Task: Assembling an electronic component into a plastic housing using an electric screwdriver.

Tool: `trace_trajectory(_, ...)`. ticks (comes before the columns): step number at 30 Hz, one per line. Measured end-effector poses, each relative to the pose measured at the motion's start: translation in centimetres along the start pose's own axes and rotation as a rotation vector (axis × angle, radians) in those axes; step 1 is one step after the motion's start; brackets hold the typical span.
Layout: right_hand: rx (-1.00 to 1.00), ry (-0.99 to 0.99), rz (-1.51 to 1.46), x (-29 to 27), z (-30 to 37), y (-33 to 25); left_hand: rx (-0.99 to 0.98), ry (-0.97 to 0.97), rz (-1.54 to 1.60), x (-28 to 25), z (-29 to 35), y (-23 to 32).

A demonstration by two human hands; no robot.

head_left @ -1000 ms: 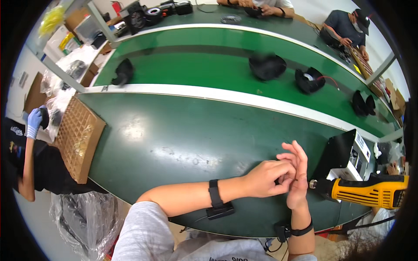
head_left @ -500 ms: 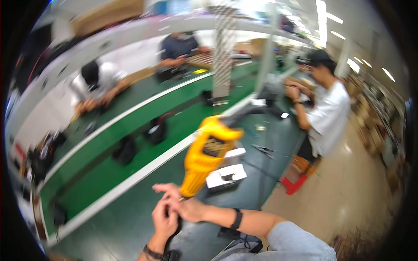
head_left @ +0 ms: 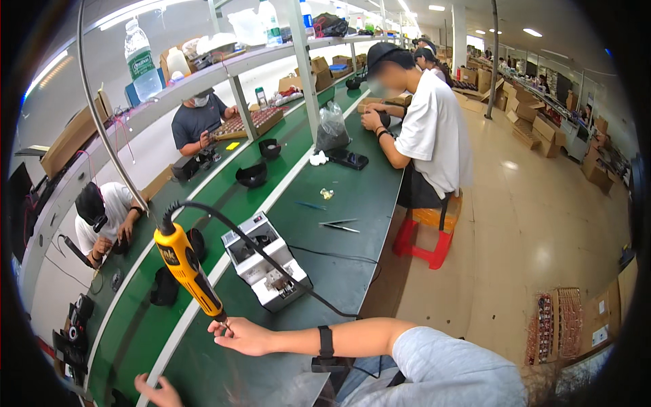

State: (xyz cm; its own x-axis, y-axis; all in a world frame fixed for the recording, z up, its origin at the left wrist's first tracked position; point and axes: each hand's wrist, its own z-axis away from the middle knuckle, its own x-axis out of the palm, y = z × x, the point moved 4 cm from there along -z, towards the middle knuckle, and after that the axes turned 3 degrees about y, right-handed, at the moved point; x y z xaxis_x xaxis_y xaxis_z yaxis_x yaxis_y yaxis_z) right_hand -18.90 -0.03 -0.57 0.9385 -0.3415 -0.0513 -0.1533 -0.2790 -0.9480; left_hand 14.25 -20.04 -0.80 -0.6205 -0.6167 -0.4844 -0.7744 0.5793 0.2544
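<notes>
In the head view, the left hand (head_left: 161, 392) has moved away from the right hand (head_left: 245, 337) since the earlier frame, its fingers spread by the desk's (head_left: 332, 268) edge along the green belt (head_left: 129, 339). A yellow electric screwdriver (head_left: 188, 271) hangs near that edge, beside a black-and-white machine (head_left: 261, 273), its tip at the right hand's curled fingers, whose grip cannot be told.

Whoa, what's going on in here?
Someone is working at a green bench. Their right hand is at the tip of a yellow power tool; I can't tell whether it's gripping. Their left hand is open by the white rail, with nothing visible in it. A boxy machine sits on the bench, and a co-worker in white handles something dark.
</notes>
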Motion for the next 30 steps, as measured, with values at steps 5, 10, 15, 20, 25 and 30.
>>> trace_trajectory(5,-0.098,-0.071,-0.035,-2.0,3.7,-4.3,-0.444,0.186,-0.753,-10.3,1.2,-16.1)
trace_trajectory(10,-0.012,-0.090,-0.011,-4.8,7.5,-4.6,-0.537,-0.041,-0.453,-8.4,1.7,-23.1)
trace_trajectory(15,0.044,-0.033,0.007,-6.5,10.5,-4.1,-0.564,-0.215,-0.293,-5.4,0.4,-23.7)
trace_trajectory(20,0.101,0.005,0.034,-6.2,10.1,-3.3,-0.499,-0.238,-0.259,-2.9,-1.7,-22.7)
trace_trajectory(25,0.074,-0.103,0.048,-3.7,7.1,-4.6,-0.424,-0.231,-0.174,-1.9,-1.7,-27.0)
trace_trajectory(30,-0.020,-0.273,0.109,-0.3,2.5,-5.9,-0.532,-0.183,-0.130,-3.2,-2.1,-29.8)
